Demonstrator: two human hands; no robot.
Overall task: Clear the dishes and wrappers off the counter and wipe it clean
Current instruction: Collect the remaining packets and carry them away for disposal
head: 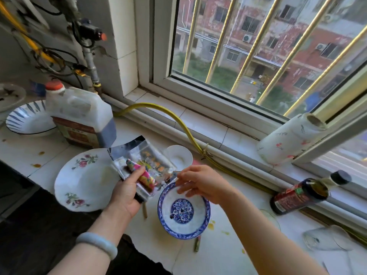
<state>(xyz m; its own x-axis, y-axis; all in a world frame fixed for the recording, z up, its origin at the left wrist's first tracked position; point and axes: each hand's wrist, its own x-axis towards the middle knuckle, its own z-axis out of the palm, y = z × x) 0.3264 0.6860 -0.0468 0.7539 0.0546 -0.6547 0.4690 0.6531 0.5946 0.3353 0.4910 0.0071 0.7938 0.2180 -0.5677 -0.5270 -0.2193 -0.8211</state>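
the left hand (125,192) is seen palm up, fingers and thumb curled around a bundle of wrappers (147,165): clear and silver packets with a rolled pink floral one (142,175) pressed on top under the thumb. a pale bangle (97,243) is worn on that wrist. the right hand (200,182) is held just beside the bundle, fingers curled, with thumb and forefinger meeting at the right corner of the clear packet in what looks like a pinch. directly below both hands a blue-and-white bowl (190,227) is set on the white tiled counter (228,249), a dark speck inside it. just to its left a white floral plate (85,183) is placed at the counter's front edge, partly under the wrappers. a small white dish (179,156) is seen behind the bundle. further left a plastic jug (79,114) with an orange cap and dark liquid is stood upright, with a blue-striped bowl (25,120) beside it. a yellow hose (183,127) is run along the foot of the window sill (198,118). on the sill to the right a roll of patterned paper (288,139) is leaned against the window frame, and a dark bottle (297,196) is laid on its side nearby. clear glassware (325,240) is visible at the lower right, and yellowish stains are scattered over the counter.
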